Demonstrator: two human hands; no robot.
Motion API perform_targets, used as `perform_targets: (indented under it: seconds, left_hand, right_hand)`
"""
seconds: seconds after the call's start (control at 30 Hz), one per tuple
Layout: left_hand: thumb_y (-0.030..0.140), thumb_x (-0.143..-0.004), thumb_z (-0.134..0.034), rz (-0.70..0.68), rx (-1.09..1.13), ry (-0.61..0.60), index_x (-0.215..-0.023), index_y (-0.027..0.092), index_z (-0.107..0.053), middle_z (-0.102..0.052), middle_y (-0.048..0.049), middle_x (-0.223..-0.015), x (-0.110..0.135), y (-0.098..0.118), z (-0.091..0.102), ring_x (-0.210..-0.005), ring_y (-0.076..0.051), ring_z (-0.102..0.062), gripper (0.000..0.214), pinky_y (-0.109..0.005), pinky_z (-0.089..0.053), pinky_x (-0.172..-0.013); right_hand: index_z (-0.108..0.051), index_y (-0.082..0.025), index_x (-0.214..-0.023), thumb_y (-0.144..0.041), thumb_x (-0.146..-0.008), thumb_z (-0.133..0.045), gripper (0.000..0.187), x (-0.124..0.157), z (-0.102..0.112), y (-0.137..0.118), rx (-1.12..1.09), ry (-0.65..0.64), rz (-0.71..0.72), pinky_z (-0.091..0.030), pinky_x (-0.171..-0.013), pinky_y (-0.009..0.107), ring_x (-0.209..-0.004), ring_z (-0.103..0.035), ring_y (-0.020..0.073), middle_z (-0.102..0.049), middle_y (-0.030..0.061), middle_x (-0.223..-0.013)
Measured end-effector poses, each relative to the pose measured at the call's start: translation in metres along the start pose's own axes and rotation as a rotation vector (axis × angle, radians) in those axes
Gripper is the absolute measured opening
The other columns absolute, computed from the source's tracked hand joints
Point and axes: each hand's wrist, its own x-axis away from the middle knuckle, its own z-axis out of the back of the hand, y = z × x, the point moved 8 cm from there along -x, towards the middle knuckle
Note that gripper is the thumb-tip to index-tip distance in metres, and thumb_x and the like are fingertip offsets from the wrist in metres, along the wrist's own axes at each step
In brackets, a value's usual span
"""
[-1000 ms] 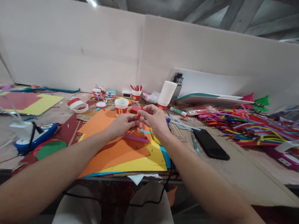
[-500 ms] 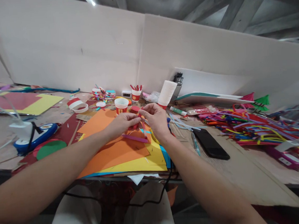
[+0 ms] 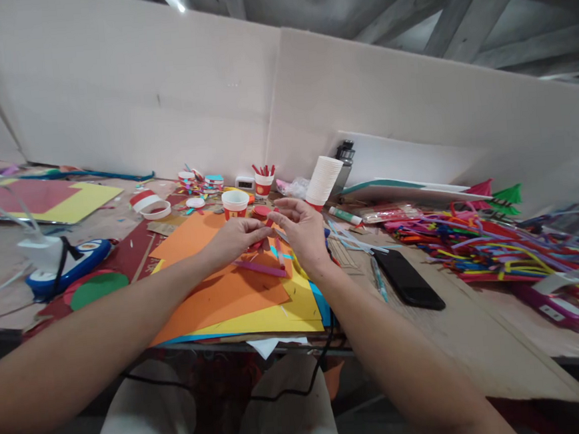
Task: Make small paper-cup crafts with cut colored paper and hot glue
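My left hand [image 3: 231, 241] is closed, thumb and forefinger pinched together above the orange paper [image 3: 225, 295]. Close by, my right hand [image 3: 303, 229] pinches too, its fingertips almost meeting the left ones. Something small and reddish shows between the fingertips, too small and covered to name. Just behind them is a round red-topped piece [image 3: 259, 210], partly hidden. Below the hands a purple strip [image 3: 261, 268] lies on the orange paper, which rests over yellow paper [image 3: 277, 318]. Behind the left hand stands a red and white paper cup [image 3: 235, 204].
A stack of white paper cups [image 3: 324, 179] leans at the back. To the right lie a black phone [image 3: 409, 279], a pen [image 3: 379, 279], a glue stick [image 3: 345, 215] and a heap of colourful pipe cleaners [image 3: 492, 241]. On the left is a blue device [image 3: 73, 271] with a white plug.
Both hands stay nearly in place, with only slight finger movement. The right fingers have shifted a little, and less of the reddish piece shows at the fingertips.
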Motion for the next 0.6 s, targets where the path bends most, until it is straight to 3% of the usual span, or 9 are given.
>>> perform_targets:
  seconds: [0.2,0.43,0.6]
  left_hand:
    - [0.042,-0.081,-0.064,-0.009,0.048,-0.026,-0.078,0.014,-0.069,-0.067,-0.0031,-0.066,-0.0009,-0.0002,-0.0029,-0.057,-0.009,-0.054,0.029,-0.021,-0.041,-0.057]
    - [0.039,-0.080,-0.066,-0.012,0.063,0.004,-0.070,0.014,-0.066,-0.065,-0.0022,-0.062,-0.0016,0.0021,-0.0004,-0.053,-0.008,-0.053,0.027,-0.021,-0.043,-0.055]
    - [0.039,-0.081,-0.064,-0.012,0.012,0.017,-0.076,0.014,-0.069,-0.065,-0.0014,-0.062,-0.0020,0.0005,0.0021,-0.053,-0.008,-0.052,0.026,-0.021,-0.042,-0.055]
  right_hand:
    - [-0.069,-0.019,-0.088,-0.030,-0.066,-0.075,0.025,-0.0003,-0.0009,0.0003,-0.042,-0.024,-0.024,-0.054,-0.069,0.028,-0.077,-0.068,0.0166,-0.073,0.0034,-0.084]
    - [-0.069,-0.019,-0.076,-0.031,-0.066,-0.075,0.017,0.0001,-0.0015,0.0014,-0.055,-0.031,-0.035,-0.052,-0.067,0.028,-0.072,-0.065,0.0151,-0.073,0.0031,-0.080]
    - [-0.071,-0.018,-0.072,-0.032,-0.065,-0.076,0.016,-0.0012,0.0013,0.0012,0.000,-0.007,-0.025,-0.048,-0.065,0.026,-0.068,-0.061,0.0136,-0.071,0.0019,-0.075]
